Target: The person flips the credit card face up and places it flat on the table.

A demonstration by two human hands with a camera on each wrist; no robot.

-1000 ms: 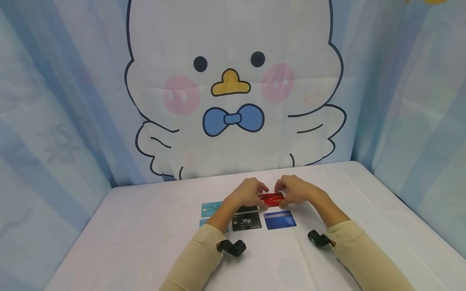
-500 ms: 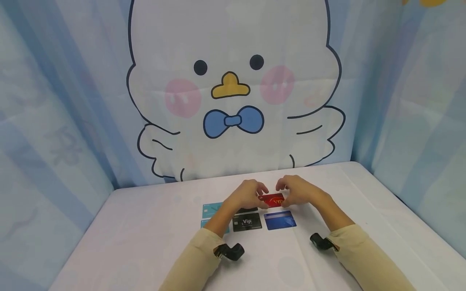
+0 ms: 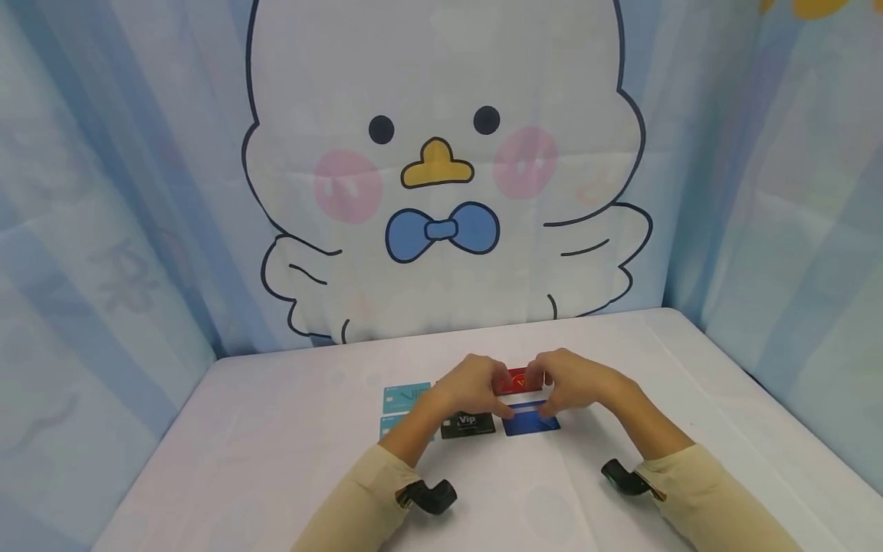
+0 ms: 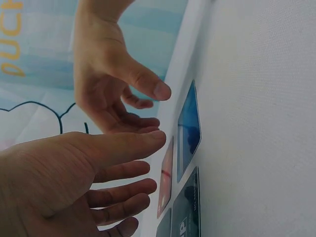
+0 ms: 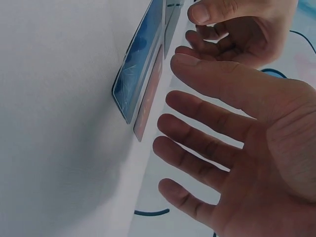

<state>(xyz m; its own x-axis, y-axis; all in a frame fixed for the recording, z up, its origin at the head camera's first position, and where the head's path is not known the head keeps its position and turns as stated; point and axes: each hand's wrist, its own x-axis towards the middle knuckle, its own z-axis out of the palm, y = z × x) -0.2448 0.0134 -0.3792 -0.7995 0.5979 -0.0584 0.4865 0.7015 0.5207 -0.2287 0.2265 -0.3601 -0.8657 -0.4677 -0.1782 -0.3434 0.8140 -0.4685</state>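
A blue card [image 3: 530,424] lies flat on the table, with a red card [image 3: 517,381] just behind it. My left hand [image 3: 471,386] hovers over the left side of these two cards, fingers loosely bent and thumb apart. Opposite it, my right hand [image 3: 578,379] hangs over their right side in a similar pose. Both wrist views show a gap between the fingertips and the blue card [image 4: 189,133]; neither hand holds anything. Under the left hand and forearm, a black Vip card [image 3: 467,424] is partly visible, and the black card behind it is mostly hidden.
Two light blue cards lie farther left, an upper one [image 3: 403,397] and a lower one [image 3: 390,425] partly covered by my left forearm. White cloth covers the table [image 3: 276,460]. A curtain [image 3: 441,299] with a cartoon bird hangs behind the table.
Both hands have moved back toward me, from around the red card to above the blue card. The cards lie where they were.
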